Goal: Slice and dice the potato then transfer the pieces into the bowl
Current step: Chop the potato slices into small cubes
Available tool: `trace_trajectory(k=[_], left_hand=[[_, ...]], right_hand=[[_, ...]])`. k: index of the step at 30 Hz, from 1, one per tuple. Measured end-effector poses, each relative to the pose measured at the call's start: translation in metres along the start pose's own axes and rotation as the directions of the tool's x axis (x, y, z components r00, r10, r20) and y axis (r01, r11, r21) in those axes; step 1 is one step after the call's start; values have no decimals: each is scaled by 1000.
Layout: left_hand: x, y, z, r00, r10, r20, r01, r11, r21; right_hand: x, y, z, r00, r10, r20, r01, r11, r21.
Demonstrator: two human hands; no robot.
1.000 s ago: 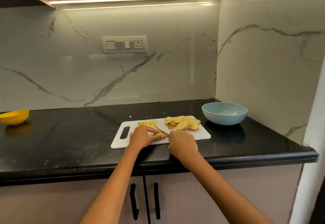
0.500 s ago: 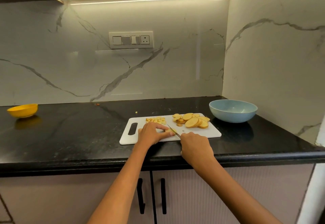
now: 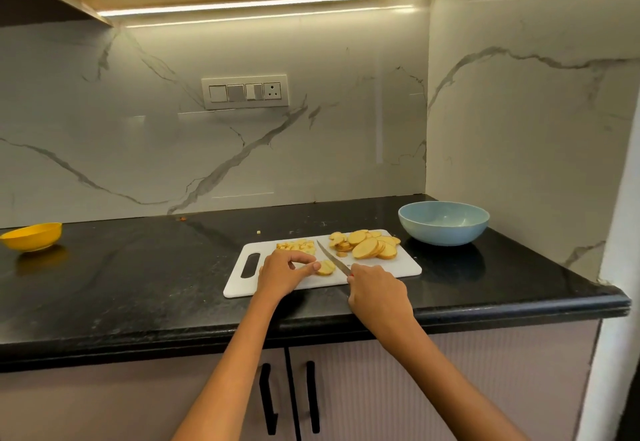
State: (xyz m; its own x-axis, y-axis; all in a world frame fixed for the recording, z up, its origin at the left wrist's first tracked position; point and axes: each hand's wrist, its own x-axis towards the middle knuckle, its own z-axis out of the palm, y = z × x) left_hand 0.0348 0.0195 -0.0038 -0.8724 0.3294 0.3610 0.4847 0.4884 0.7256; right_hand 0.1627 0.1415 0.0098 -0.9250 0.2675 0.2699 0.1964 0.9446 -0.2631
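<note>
A white cutting board (image 3: 405,267) lies on the black counter. A pile of round potato slices (image 3: 367,246) sits at its far right, and a small heap of diced pieces (image 3: 298,246) at its far middle. My left hand (image 3: 284,272) pinches a small stack of slices (image 3: 326,267) near the board's front. My right hand (image 3: 375,290) grips a knife (image 3: 332,260) by its handle, the blade lying just right of that stack and pointing away. The light blue bowl (image 3: 443,222) stands to the right of the board with nothing visible inside.
A yellow bowl (image 3: 33,235) sits at the far left of the counter (image 3: 138,284). Marble walls close the back and right side. A switch panel (image 3: 245,91) is on the back wall. Cabinet doors with black handles (image 3: 268,399) are below the counter edge.
The knife blade has come off the stack and now sits to its right, more exposed. My left hand's fingers have shifted, showing the held slices. The camera moved a little.
</note>
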Motion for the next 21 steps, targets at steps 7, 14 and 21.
trace_trajectory(k=[7,14,21], left_hand=[[-1,2,0,999,-6,34,3,996,87],[0,1,-1,999,-12,51,7,996,89],[-3,6,-1,999,34,38,-40,987,154]], right_hand=[[-1,-4,-2,999,-20,32,20,1000,-5],[-1,-10,-6,997,-56,46,60,995,-79],[-2,-17,-10,990,-127,69,137,975,-176]])
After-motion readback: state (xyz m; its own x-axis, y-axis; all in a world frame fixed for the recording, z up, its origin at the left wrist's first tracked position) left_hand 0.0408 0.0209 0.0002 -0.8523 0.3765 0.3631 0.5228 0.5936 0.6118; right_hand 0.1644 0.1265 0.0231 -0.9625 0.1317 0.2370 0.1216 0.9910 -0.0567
